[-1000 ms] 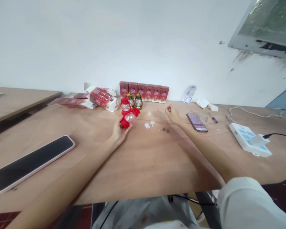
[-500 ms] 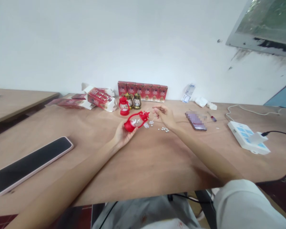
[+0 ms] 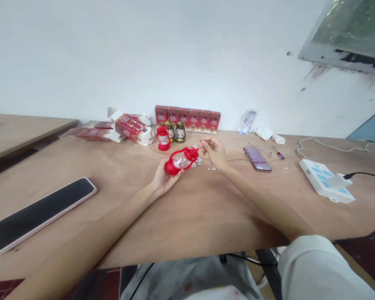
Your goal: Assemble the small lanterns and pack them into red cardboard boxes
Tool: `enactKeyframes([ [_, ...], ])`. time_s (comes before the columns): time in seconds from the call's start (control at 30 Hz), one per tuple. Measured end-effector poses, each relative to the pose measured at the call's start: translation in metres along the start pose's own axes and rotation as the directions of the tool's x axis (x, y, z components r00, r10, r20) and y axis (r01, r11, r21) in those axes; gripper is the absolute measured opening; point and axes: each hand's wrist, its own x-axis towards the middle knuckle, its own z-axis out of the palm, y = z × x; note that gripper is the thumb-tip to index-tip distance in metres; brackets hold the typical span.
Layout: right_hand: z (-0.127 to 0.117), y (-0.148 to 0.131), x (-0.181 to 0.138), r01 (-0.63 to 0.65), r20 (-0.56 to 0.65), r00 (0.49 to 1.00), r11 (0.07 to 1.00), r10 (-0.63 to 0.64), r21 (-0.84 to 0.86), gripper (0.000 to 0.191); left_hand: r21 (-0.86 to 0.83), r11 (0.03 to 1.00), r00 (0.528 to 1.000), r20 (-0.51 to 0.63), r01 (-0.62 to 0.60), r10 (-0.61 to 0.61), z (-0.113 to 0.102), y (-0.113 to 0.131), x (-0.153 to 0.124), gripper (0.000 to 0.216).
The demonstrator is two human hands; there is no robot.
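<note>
My left hand [image 3: 167, 178] is wrapped round the base of a small red lantern [image 3: 181, 160] with a clear globe, holding it tilted above the table with its top to the right. Close to that top, my right hand [image 3: 215, 151] is closed in a pinch; something thin and pale seems to be between the fingertips, too small to name. Small white tags [image 3: 194, 165] and several white discs [image 3: 213, 168] lie on the table below the hands. Behind stand another red lantern [image 3: 163, 139] and two bronze-coloured lanterns [image 3: 180, 132], all upright.
A row of red boxes [image 3: 193, 120] lines the wall. Opened red packaging [image 3: 133, 127] lies to their left. A large phone [image 3: 42, 212] is at the front left, another phone [image 3: 258, 158] at the right. Farther right are a screwdriver [image 3: 280, 155], crumpled tissue [image 3: 265, 133] and a power strip [image 3: 325, 179].
The held lantern has shifted slightly right and turned a little, its wire handle now swung toward the lower right. My right hand stays pinched near its top, slightly lower relative to the lantern.
</note>
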Motion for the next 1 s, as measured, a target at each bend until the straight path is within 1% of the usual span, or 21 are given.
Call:
enactKeyframes([
  [0.1, -0.002, 0.002, 0.001, -0.011, -0.041, 0.999, 1.000, 0.010, -0.024, 0.038, -0.003, 1.000, 1.000, 0.008, -0.006, 0.006, 0.000, -0.001, 0.000, 0.024],
  [0.33, 0.000, 0.001, -0.002, 0.028, -0.059, 0.998, 0.999, -0.029, -0.030, 0.034, 0.017, 1.000, 1.000, 0.017, 0.007, -0.007, -0.003, -0.002, 0.004, 0.024],
  [0.43, 0.003, 0.003, -0.001, 0.043, -0.064, 0.997, 0.997, -0.047, -0.065, 0.032, 0.027, 1.000, 1.000, 0.029, 0.011, -0.012, -0.003, -0.002, 0.003, 0.023],
  [0.63, 0.005, 0.014, 0.001, 0.031, -0.155, 0.987, 0.993, -0.048, -0.113, 0.029, 0.022, 1.000, 1.000, 0.022, 0.008, -0.009, -0.001, -0.004, 0.002, 0.024],
  [0.77, 0.007, 0.016, -0.001, 0.043, -0.164, 0.984, 0.992, -0.063, -0.120, 0.026, 0.004, 1.000, 1.000, 0.005, 0.008, -0.008, -0.001, -0.006, 0.003, 0.024],
  [1.0, 0.011, 0.017, 0.001, 0.058, -0.171, 0.981, 0.985, -0.086, -0.161, 0.025, -0.007, 1.000, 0.999, 0.030, 0.014, -0.013, 0.000, -0.007, 0.002, 0.023],
])
